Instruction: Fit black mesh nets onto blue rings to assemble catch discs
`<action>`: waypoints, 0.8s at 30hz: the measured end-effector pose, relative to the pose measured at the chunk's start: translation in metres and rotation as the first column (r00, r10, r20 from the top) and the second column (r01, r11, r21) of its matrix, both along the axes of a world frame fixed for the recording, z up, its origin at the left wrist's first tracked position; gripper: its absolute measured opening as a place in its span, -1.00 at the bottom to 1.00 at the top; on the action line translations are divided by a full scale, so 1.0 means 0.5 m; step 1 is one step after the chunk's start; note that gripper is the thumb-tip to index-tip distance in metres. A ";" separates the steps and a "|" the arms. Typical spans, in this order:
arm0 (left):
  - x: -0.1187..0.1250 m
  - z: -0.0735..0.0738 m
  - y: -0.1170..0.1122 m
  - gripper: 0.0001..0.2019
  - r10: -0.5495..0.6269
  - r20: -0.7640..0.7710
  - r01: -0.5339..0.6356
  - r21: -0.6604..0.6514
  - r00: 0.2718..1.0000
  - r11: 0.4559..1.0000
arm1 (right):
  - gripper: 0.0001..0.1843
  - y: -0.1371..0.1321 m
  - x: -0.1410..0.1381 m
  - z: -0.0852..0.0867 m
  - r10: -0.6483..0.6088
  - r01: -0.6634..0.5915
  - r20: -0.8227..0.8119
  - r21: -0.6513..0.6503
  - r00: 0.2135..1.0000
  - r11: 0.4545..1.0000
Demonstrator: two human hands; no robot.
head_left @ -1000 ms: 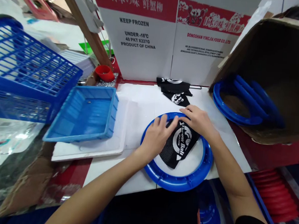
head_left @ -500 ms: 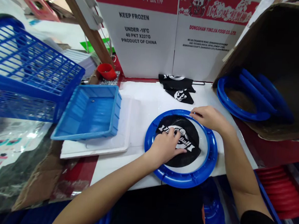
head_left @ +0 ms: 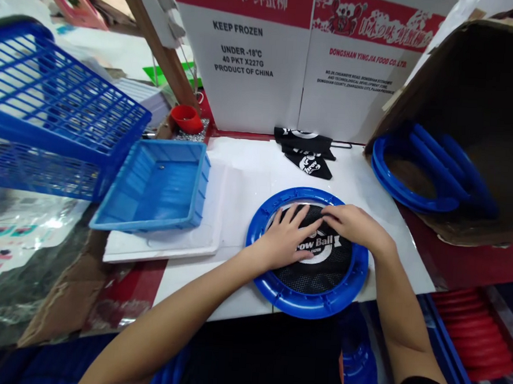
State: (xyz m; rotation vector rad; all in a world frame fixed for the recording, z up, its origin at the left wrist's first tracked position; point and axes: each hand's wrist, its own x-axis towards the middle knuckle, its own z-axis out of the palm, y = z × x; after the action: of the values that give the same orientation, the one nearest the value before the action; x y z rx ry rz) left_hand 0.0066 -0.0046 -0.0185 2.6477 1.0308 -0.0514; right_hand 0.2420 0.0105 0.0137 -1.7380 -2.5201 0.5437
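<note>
A blue plastic ring (head_left: 312, 306) lies flat on the white worktop near its front edge. Inside it sits a round black mesh piece (head_left: 316, 279) with white "Throw Ball" lettering, now filling most of the opening. My left hand (head_left: 286, 240) rests on the left part of the mesh, fingers spread. At the mesh's upper right, my right hand (head_left: 356, 226) has its bent fingertips drawn together on the fabric, close to the left fingertips. Farther back lie several more black printed mesh pieces (head_left: 306, 151), overlapping.
Left stands a light-blue tray (head_left: 152, 194) on a white foam lid (head_left: 205, 241), beside a blue basket (head_left: 71, 99). A tipped cardboard box (head_left: 489, 229) holding blue rings (head_left: 383, 171) is at right. A printed white carton (head_left: 245, 98) stands behind; stacked red rings (head_left: 476, 333) sit lower right.
The mesh has shifted and spread over the ring's opening, covering the white worktop seen through it. My left fingers have spread wider; my right hand has moved from the rim inward onto the mesh.
</note>
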 end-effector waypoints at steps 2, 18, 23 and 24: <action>-0.012 -0.009 0.014 -0.06 0.009 -0.030 -0.011 -0.078 1.000 0.997 | -0.75 0.005 0.001 -0.005 -0.031 0.026 0.054 0.108 0.998 0.994; -0.010 -0.012 -0.012 -0.06 0.009 -0.107 -0.013 -0.037 0.994 0.999 | -0.58 -0.006 0.005 0.035 -0.221 0.236 0.083 -0.299 0.972 0.925; -0.040 0.006 0.002 -0.03 -0.043 -0.099 0.039 -0.044 0.994 0.998 | -0.48 -0.004 0.007 0.034 -0.227 0.238 0.072 -0.256 0.971 0.937; -0.045 0.011 0.006 -0.04 -0.051 -0.085 0.047 -0.042 0.995 0.998 | -0.47 -0.005 0.006 0.030 -0.229 0.237 0.059 -0.197 0.971 0.951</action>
State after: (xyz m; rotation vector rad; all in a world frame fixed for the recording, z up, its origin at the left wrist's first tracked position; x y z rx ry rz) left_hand -0.0159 -0.0018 -0.0130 2.6551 0.9805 -0.1967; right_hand 0.2452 0.0082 0.0287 -2.0963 -2.3035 0.7817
